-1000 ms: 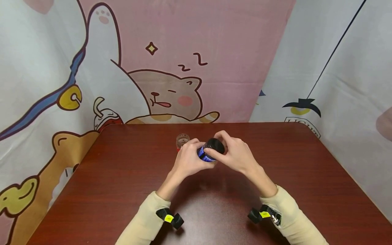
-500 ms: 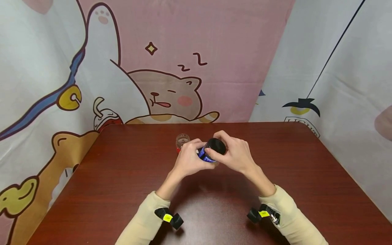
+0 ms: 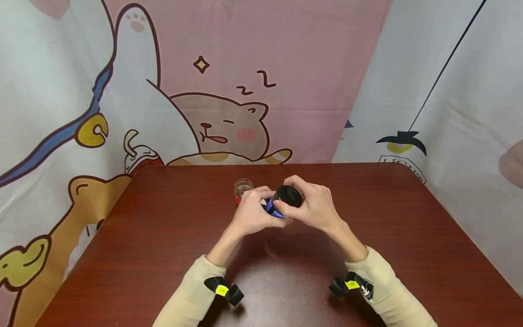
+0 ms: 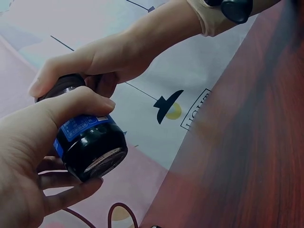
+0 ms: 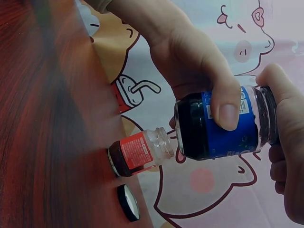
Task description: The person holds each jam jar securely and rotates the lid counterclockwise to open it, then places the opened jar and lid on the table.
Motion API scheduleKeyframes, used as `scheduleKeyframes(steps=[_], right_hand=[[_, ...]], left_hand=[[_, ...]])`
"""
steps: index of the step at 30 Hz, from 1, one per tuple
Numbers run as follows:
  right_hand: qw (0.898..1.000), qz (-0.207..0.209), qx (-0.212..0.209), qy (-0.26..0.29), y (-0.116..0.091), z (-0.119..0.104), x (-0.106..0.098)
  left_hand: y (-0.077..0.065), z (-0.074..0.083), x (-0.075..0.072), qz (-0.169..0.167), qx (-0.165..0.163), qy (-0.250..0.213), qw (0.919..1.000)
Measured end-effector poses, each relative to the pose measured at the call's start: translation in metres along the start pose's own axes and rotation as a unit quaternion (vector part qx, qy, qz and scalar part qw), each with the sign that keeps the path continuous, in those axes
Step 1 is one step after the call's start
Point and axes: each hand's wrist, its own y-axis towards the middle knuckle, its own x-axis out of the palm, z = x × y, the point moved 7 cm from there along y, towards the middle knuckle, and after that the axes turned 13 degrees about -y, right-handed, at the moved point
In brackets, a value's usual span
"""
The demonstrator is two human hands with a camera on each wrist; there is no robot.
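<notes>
A glass jar (image 3: 270, 210) with a blue label and dark contents is held tilted above the table. My left hand (image 3: 252, 212) grips its body, the thumb lying across the label in the right wrist view. At the mouth end, my right hand (image 3: 316, 205) holds the black lid (image 3: 289, 196) between thumb and fingers. The lid sits on the jar's neck, and clear glass shows just below it in the right wrist view. In the left wrist view the jar's base (image 4: 104, 161) faces the camera. The right palm is hidden there.
Behind my left hand stands a red-labelled glass jar (image 5: 137, 154), uncovered, with dark contents low inside. Next to it on the brown table (image 3: 163, 236) lies a black lid (image 5: 128, 203). A cartoon-printed cloth (image 3: 310, 81) hangs beyond the table's back edge.
The lid and my right fingers have shifted very slightly right and down. Both hands keep their hold on the blue-labelled jar and its lid.
</notes>
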Motion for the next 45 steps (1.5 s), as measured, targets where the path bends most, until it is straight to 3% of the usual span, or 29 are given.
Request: scheduleKeyframes(steps=[13,20,26,31,39,45], right_hand=[[0.999,0.0,-0.021,0.033,0.001,-0.003,-0.004],[0.996,-0.011,-0.07,0.055,0.005,-0.016,-0.011],[0.993,-0.02,-0.085,0.084,0.007,-0.019,-0.013],[0.986,-0.04,-0.098,0.128,0.005,-0.021,-0.011],[0.966,-0.08,-0.108,0.222,0.005,-0.024,-0.014],[0.954,-0.089,-0.126,0.258,0.004,-0.03,-0.017]], left_hand=[[0.001,0.001,0.001,-0.032,-0.006,-0.044,0.9985],[-0.004,0.0,0.003,-0.115,-0.051,-0.147,0.9811],[-0.005,0.001,0.004,-0.136,-0.043,-0.171,0.975],[-0.006,0.002,0.007,-0.162,-0.027,-0.208,0.9641],[-0.006,0.007,0.01,-0.198,-0.024,-0.254,0.9464],[-0.007,0.01,0.011,-0.219,-0.024,-0.263,0.9392]])
